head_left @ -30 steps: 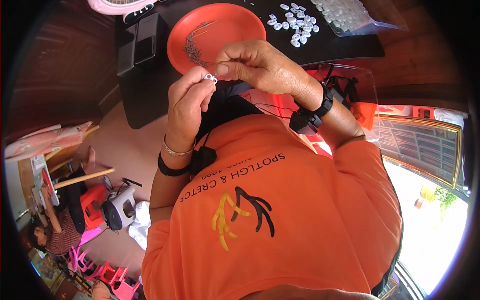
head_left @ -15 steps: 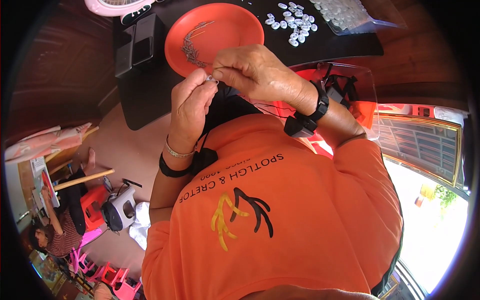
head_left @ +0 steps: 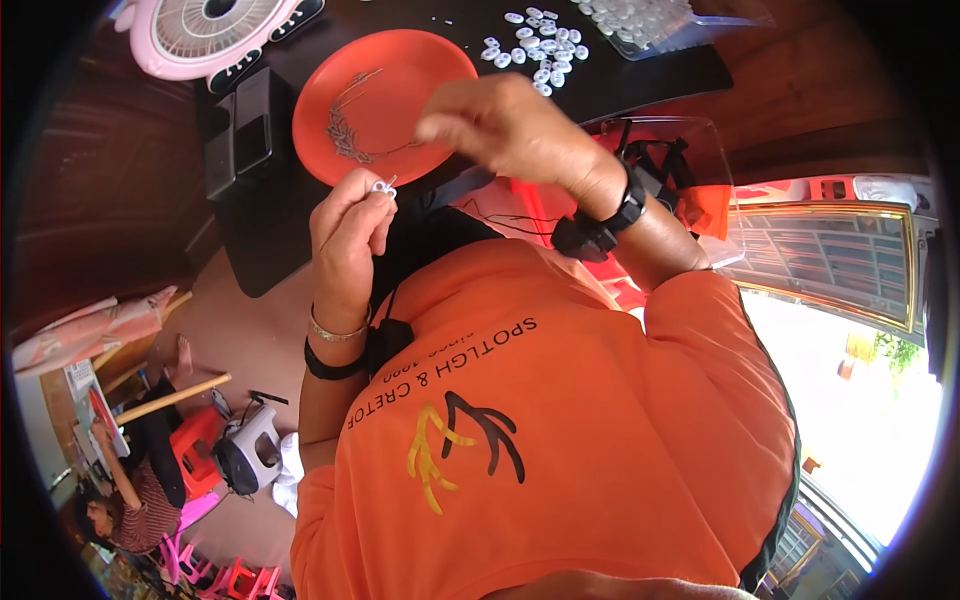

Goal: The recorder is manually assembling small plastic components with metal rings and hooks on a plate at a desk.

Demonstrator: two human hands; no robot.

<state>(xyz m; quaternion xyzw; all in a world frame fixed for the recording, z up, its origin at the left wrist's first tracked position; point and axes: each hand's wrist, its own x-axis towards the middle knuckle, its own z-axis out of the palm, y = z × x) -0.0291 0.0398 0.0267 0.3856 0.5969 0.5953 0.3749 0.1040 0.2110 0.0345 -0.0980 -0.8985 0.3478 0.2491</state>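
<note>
While the left hand point(head_left: 345, 230) clamps a small, holed white piece point(head_left: 383, 189) near a round orange plate point(head_left: 410, 75), the blurred right hand point(head_left: 510, 135) curls, its grip impossible to tell. Slim grey pins point(head_left: 343, 137) lie in the plate, glossy white ovals point(head_left: 541, 50) on the smooth black table point(head_left: 250, 235), above a brownish floor point(head_left: 245, 325).

It looks to me like a living room in someone's home: a pink fan point(head_left: 225, 28) sits on the black table point(head_left: 255, 240), plastic stools point(head_left: 190, 436) crowd the floor point(head_left: 240, 335), and daylight floods one side.
</note>
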